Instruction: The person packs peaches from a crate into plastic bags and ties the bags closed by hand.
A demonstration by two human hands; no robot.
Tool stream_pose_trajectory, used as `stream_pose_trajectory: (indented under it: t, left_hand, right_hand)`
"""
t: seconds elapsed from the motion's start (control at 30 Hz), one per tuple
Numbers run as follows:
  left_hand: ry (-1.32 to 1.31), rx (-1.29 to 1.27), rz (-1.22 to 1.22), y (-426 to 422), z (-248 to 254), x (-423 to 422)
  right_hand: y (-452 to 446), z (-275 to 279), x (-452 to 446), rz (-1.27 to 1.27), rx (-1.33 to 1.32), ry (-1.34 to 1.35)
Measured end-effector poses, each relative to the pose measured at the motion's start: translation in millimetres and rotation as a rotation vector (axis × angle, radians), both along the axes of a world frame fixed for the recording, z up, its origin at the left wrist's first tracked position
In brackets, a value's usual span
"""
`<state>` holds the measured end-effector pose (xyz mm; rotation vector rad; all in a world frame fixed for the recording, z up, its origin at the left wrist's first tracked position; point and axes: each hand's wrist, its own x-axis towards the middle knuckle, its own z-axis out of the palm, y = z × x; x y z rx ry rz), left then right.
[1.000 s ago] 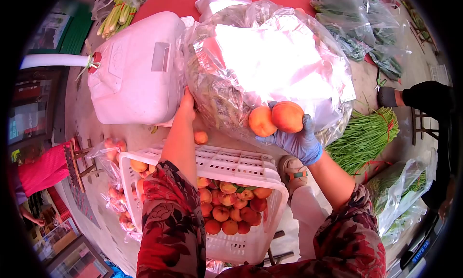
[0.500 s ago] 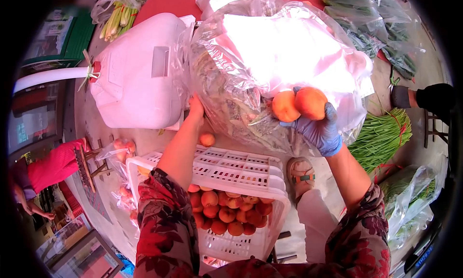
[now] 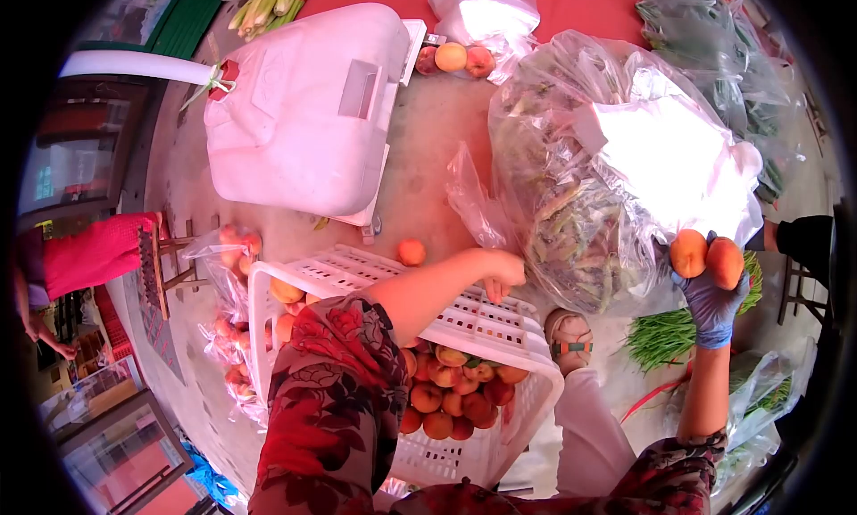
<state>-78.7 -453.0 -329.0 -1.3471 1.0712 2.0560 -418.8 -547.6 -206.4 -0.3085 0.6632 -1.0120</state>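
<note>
My left hand point(image 3: 502, 272), bare, is at the lower left edge of a large clear plastic bag point(image 3: 571, 185), fingers bent down and closed against its film; the fingertips are partly hidden. The bag is full of leafy greens, with a bright white sheet point(image 3: 674, 145) on top. My right hand point(image 3: 712, 303), in a blue glove, holds two orange peaches point(image 3: 705, 258) in its upturned palm at the bag's right side. Below my left forearm is a tilted white plastic crate point(image 3: 536, 359) with many peaches point(image 3: 455, 392) inside. A single peach point(image 3: 411, 252) lies beyond the crate's rim.
A large white plastic jug point(image 3: 295, 113) stands at left. Several peaches point(image 3: 453, 57) lie by a white bag point(image 3: 482, 15). Bagged peaches point(image 3: 234, 247) are left of the crate. Green stalks point(image 3: 661, 338) and bagged greens point(image 3: 759, 394) lie right. A person's skirt point(image 3: 98, 252) shows far left.
The large bag has shifted right, away from the jug, and both my hands have moved right with it. Peaches beside the jug have come into view. The two peaches remain in my right hand.
</note>
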Motion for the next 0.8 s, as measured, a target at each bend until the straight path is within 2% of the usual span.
stream_pose_trajectory:
  t: [0.07,0.1,0.13,0.23,0.3,0.33,0.37,0.43,0.5,0.57,0.6,0.7,0.77,0.8]
  left_hand:
    - [-0.132,-0.128,-0.065,-6.3,7.1,16.5]
    - [-0.195,-0.194,-0.099,-12.9,12.3,29.0]
    - [-0.204,-0.231,-0.008,-21.2,26.4,48.4]
    - [-0.31,-0.386,0.237,-23.0,76.6,120.3]
    - [-0.409,-0.611,0.319,-0.6,124.7,157.5]
    - [-0.443,-0.59,0.35,14.5,128.7,177.9]
    - [-0.475,-0.565,0.383,30.5,130.8,193.7]
    - [-0.588,-0.826,0.275,64.1,142.9,203.3]
    - [-0.726,-0.902,0.201,89.0,122.9,216.2]
    - [-0.794,-0.955,0.216,104.7,107.4,223.7]
    - [-0.792,-0.965,0.272,111.1,104.3,224.8]
    - [-0.8,-0.96,0.457,108.1,103.6,227.1]
    - [-0.818,-0.969,0.525,105.3,102.9,224.2]
    - [-0.832,-1.001,0.518,104.9,99.3,225.7]
  right_hand:
    - [10.9,31.8,9.9,0.015,-0.053,-0.022]
    - [13.3,55.1,42.8,0.183,-0.151,-0.086]
    - [15.7,78.5,75.8,0.349,-0.26,-0.142]
    - [23.6,74.3,145.2,0.293,-0.293,-0.175]
    - [18.6,58.5,224.5,0.487,-0.414,0.094]
    - [18.5,46.1,259.8,0.559,-0.442,0.205]
    - [14.0,23.9,288.8,0.66,-0.511,0.47]
    - [15.4,-26.6,338.2,0.767,-0.797,0.817]
    - [33.1,-58.2,369.0,0.846,-1.282,1.544]
    - [45.0,-117.0,385.3,0.98,-1.35,1.726]
    - [51.3,-124.3,393.6,1.192,-1.275,1.857]
    - [60.4,-144.3,404.5,1.118,-1.269,1.992]
    - [50.8,-142.3,420.5,1.118,-1.129,2.07]
    - [40.9,-154.2,428.8,1.009,-1.036,2.083]
